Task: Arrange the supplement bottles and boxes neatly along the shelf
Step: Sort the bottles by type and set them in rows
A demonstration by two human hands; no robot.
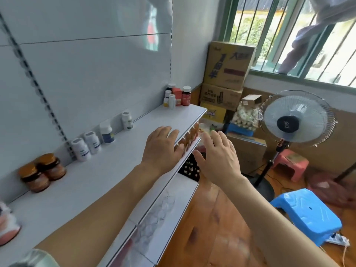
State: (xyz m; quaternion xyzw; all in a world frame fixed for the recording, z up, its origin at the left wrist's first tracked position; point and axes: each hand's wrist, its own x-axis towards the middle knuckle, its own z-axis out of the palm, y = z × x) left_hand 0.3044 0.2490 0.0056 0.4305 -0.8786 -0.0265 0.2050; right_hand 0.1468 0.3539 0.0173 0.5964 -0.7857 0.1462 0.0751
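A white shelf (100,170) runs from lower left to the far right. Along its back stand two brown jars with orange lids (43,171), then three white bottles (92,142), and a single white bottle with a green label (127,120). At the far end is a cluster of small bottles (170,98), an orange box (177,96) and a red bottle with a white cap (186,95). My left hand (162,149) hovers over the shelf's front edge with straight fingers, holding nothing. My right hand (218,157) is open in the air just off the edge.
Lower shelves (185,191) hold orange packets and dark items. Stacked cardboard boxes (225,78) fill the corner under a barred window. A standing fan (294,120), a pink stool (290,162) and a blue stool (308,216) stand on the wooden floor. A pink-white package (7,224) lies at the shelf's near left.
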